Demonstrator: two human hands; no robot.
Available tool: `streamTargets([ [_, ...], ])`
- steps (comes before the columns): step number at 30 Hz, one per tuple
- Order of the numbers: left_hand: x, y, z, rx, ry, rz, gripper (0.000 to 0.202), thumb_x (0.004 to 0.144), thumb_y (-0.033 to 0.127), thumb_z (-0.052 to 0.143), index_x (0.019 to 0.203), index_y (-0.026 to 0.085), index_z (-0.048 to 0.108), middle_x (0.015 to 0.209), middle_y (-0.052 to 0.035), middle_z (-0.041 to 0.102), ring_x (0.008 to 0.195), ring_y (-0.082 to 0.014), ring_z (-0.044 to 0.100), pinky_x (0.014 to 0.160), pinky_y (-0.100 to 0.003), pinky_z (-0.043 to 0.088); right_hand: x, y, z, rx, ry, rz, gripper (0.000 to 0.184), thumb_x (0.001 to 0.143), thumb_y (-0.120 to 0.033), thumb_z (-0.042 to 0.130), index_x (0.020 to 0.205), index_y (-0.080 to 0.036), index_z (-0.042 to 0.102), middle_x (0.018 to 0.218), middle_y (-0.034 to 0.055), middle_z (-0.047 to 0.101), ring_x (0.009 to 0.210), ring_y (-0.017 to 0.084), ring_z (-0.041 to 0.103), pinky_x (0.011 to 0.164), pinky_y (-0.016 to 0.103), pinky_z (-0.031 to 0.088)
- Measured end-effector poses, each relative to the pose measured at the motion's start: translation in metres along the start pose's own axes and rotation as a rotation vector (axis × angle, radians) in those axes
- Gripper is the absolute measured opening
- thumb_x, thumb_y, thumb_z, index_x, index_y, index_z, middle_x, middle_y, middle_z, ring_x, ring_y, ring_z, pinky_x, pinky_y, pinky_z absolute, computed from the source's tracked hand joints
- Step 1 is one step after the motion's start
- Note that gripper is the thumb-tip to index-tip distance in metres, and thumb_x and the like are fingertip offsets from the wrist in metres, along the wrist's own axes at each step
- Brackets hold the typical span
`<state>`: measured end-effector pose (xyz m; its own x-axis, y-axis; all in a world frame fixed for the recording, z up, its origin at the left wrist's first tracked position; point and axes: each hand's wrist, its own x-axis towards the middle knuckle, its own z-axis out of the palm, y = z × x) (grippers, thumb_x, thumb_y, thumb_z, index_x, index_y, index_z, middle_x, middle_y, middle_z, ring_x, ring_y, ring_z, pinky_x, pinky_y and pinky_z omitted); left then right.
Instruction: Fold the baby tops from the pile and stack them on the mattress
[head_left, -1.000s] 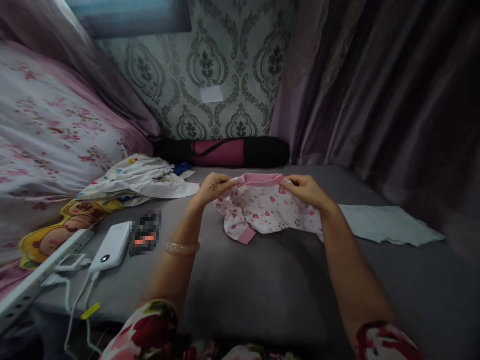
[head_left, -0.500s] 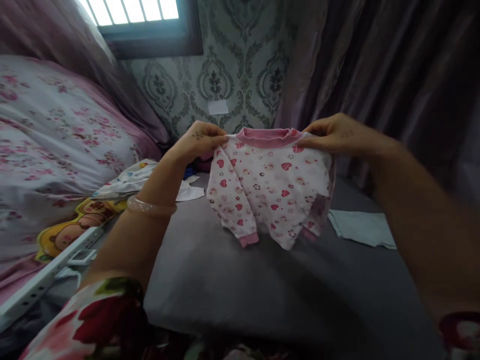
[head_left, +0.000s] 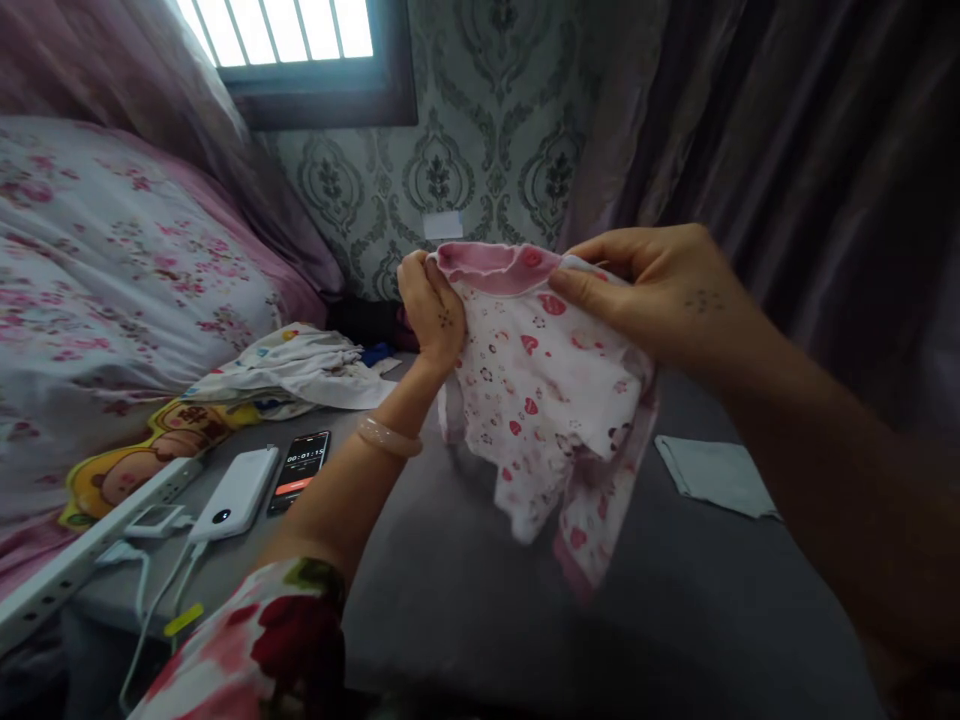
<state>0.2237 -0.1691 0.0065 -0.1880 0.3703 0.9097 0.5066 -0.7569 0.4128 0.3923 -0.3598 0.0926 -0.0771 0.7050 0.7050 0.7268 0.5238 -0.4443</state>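
A small long-sleeved baby shirt (head_left: 517, 380), white with red hearts and little flowers, hangs in the air above the grey bed surface (head_left: 435, 610). Its pink collar with a button faces up. My left hand (head_left: 435, 310) is closed on the shoulder at the left end of the collar, its fingers partly behind the cloth. On the other shoulder, my right hand (head_left: 637, 285) pinches the fabric between thumb and fingers. One pink-cuffed sleeve dangles at the lower right; the other is mostly hidden behind my left hand.
A folded pale cloth (head_left: 712, 475) lies at the right. To the left are a heap of clothes (head_left: 300, 365), a phone (head_left: 300, 470), a white power bank (head_left: 236, 495) with cables, a power strip (head_left: 97, 545) and a yellow cartoon cushion (head_left: 142, 460). Patterned wallpaper (head_left: 495, 150) stands behind.
My left hand has moved right and turned, angling the shirt so its left side swings back. My right hand has come slightly left and nearer. The phone and power bank are now uncovered.
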Motion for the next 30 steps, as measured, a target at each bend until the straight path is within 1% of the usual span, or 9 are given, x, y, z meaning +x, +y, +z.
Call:
streamTargets([
  [2, 0.000, -0.003, -0.006, 0.084, 0.056, 0.110, 0.031, 0.102, 0.035, 0.028, 0.100, 0.016, 0.053, 0.100, -0.0082, 0.059, 0.104, -0.0179, 0.055, 0.091, -0.036, 0.040, 0.000, 0.017, -0.010, 0.039, -0.020, 0.088, 0.040, 0.077, -0.058, 0.068, 0.089, -0.021, 0.076, 0.075, 0.0028, 0.071, 0.066, 0.017, 0.063, 0.052, 0.026, 0.047],
  [8, 0.021, -0.014, -0.037, 0.069, -0.344, 0.357, 0.029, 0.094, 0.043, 0.047, 0.095, 0.019, 0.063, 0.092, -0.0046, 0.067, 0.093, -0.0169, 0.061, 0.083, -0.030, 0.046, -0.004, 0.082, -0.030, 0.059, -0.174, 0.303, 0.044, 0.071, -0.063, 0.069, 0.090, -0.023, 0.075, 0.082, 0.0037, 0.073, 0.072, 0.018, 0.065, 0.056, 0.028, 0.050],
  [13, 0.041, -0.011, -0.048, -0.039, -0.613, 0.272, 0.029, 0.085, 0.044, 0.058, 0.087, 0.017, 0.070, 0.073, -0.0002, 0.067, 0.071, -0.0127, 0.061, 0.065, -0.023, 0.046, -0.005, 0.108, -0.029, 0.005, -0.206, 0.382, 0.043, 0.068, -0.062, 0.071, 0.086, -0.023, 0.075, 0.077, 0.0044, 0.072, 0.081, 0.023, 0.066, 0.063, 0.032, 0.052],
  [17, 0.055, -0.007, -0.047, -0.145, -0.810, 0.172, 0.030, 0.080, 0.045, 0.063, 0.081, 0.017, 0.072, 0.067, 0.0003, 0.066, 0.067, -0.0124, 0.060, 0.057, -0.021, 0.045, -0.002, 0.114, -0.030, -0.013, -0.178, 0.362, 0.039, 0.069, -0.059, 0.072, 0.082, -0.023, 0.075, 0.075, 0.0035, 0.071, 0.084, 0.025, 0.066, 0.067, 0.034, 0.053],
  [20, 0.066, 0.004, -0.048, -0.182, -0.767, 0.174, 0.030, 0.078, 0.046, 0.066, 0.079, 0.017, 0.072, 0.065, 0.0006, 0.066, 0.073, -0.0145, 0.062, 0.061, -0.024, 0.047, 0.004, 0.113, -0.034, 0.010, -0.096, 0.314, 0.038, 0.069, -0.058, 0.073, 0.084, -0.023, 0.075, 0.080, 0.0037, 0.073, 0.086, 0.025, 0.066, 0.072, 0.036, 0.053],
  [23, 0.074, 0.019, -0.047, -0.235, -0.484, 0.226, 0.027, 0.082, 0.046, 0.063, 0.084, 0.020, 0.071, 0.081, -0.0001, 0.070, 0.085, -0.0162, 0.064, 0.077, -0.031, 0.049, 0.011, 0.111, -0.035, 0.038, 0.088, 0.212, 0.038, 0.076, -0.058, 0.068, 0.095, -0.026, 0.073, 0.093, 0.0041, 0.073, 0.094, 0.025, 0.064, 0.079, 0.038, 0.053],
  [24, 0.075, 0.021, -0.046, -0.256, -0.458, 0.254, 0.026, 0.083, 0.046, 0.063, 0.085, 0.021, 0.071, 0.091, -0.0008, 0.071, 0.092, -0.0171, 0.064, 0.083, -0.033, 0.048, 0.013, 0.111, -0.034, 0.033, 0.103, 0.182, 0.038, 0.077, -0.058, 0.066, 0.096, -0.026, 0.073, 0.096, 0.0040, 0.073, 0.097, 0.025, 0.063, 0.081, 0.038, 0.053],
  [28, 0.066, 0.010, -0.034, -0.190, -0.743, 0.343, 0.031, 0.073, 0.052, 0.071, 0.077, 0.021, 0.071, 0.113, -0.0055, 0.068, 0.114, -0.0255, 0.057, 0.096, -0.041, 0.044, 0.016, 0.116, -0.024, -0.035, -0.095, 0.123, 0.034, 0.072, -0.057, 0.070, 0.083, -0.026, 0.075, 0.099, 0.0039, 0.071, 0.102, 0.026, 0.062, 0.086, 0.038, 0.051],
  [30, 0.057, -0.003, -0.027, -0.146, -0.679, 0.287, 0.031, 0.077, 0.051, 0.067, 0.078, 0.021, 0.072, 0.114, -0.0077, 0.066, 0.117, -0.0266, 0.055, 0.097, -0.042, 0.043, 0.016, 0.120, -0.023, -0.006, -0.028, 0.087, 0.032, 0.073, -0.057, 0.070, 0.081, -0.026, 0.075, 0.103, 0.0031, 0.069, 0.106, 0.025, 0.061, 0.089, 0.037, 0.050],
])
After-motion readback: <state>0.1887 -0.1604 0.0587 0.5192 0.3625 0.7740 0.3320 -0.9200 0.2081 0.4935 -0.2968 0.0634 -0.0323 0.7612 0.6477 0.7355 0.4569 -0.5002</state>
